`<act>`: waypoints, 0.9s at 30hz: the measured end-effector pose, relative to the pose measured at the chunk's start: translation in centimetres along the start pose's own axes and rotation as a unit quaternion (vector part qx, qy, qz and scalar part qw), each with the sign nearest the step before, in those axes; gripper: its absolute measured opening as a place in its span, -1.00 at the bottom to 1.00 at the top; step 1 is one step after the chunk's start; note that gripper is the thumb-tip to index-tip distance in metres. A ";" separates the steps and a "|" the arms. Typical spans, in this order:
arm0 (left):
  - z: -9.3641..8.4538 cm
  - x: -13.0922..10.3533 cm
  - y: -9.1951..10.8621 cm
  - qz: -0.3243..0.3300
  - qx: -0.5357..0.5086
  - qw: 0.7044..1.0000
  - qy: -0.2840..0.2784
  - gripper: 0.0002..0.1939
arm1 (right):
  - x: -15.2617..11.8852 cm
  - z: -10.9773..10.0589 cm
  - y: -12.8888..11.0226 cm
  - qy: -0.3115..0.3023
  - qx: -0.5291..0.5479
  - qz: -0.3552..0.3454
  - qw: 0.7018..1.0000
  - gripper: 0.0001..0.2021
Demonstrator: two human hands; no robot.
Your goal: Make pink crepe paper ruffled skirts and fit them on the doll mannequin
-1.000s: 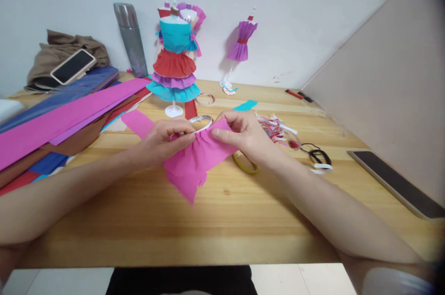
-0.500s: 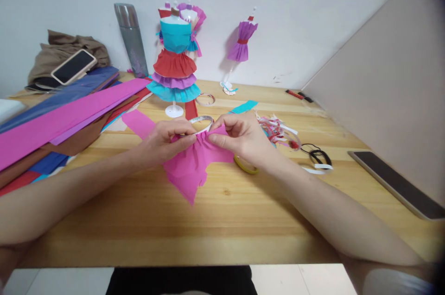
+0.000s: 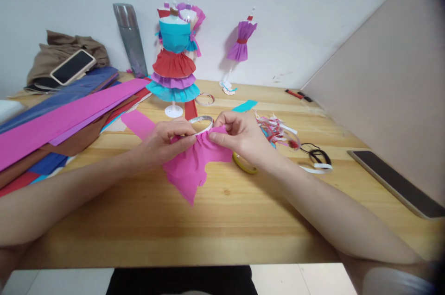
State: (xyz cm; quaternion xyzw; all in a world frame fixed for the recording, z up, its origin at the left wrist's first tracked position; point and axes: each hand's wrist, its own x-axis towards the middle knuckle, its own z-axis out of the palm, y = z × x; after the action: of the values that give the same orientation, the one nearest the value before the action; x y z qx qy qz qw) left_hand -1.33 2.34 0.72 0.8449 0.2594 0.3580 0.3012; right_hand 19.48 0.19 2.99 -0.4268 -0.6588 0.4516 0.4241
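Left hand (image 3: pixel 163 140): fingers pinched on the top edge of the pink paper (image 3: pixel 189 165), pressing it against the tape strip (image 3: pixel 201 124), which seems to keep the gathered folds from springing open.
Right hand (image 3: pixel 239 135): fingers closed on the same edge just beside the left hand, thumb and forefinger bunching the paper into a pleat.
Pink paper: held just above the bench (image 3: pixel 222 221) at mid-front, its loose lower part hanging down to a point, probably so it can ruffle freely.
Tape roll (image 3: pixel 245 164): flat on the bench under the right wrist, close at hand.
Dressed mannequin (image 3: pixel 174 59): upright behind the hands, its ruffled tiers in plain sight.
Paper sheets (image 3: pixel 69 114): stacked at the left, within reach.
Scraps (image 3: pixel 276 128): heaped to the right of the hands, clear of the work.
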 end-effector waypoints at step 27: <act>-0.4 0.4 0.4 -0.130 -0.146 0.980 -0.046 -0.67 | -0.1 0.6 0.5 0.013 0.067 0.056 0.996 -0.69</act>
State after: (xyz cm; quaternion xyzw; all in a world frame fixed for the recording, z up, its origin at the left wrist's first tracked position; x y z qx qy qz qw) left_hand -1.28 2.46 1.38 0.7667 0.2977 0.3102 0.4767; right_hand 18.99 0.10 2.32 -0.4393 -0.5966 0.5121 0.4347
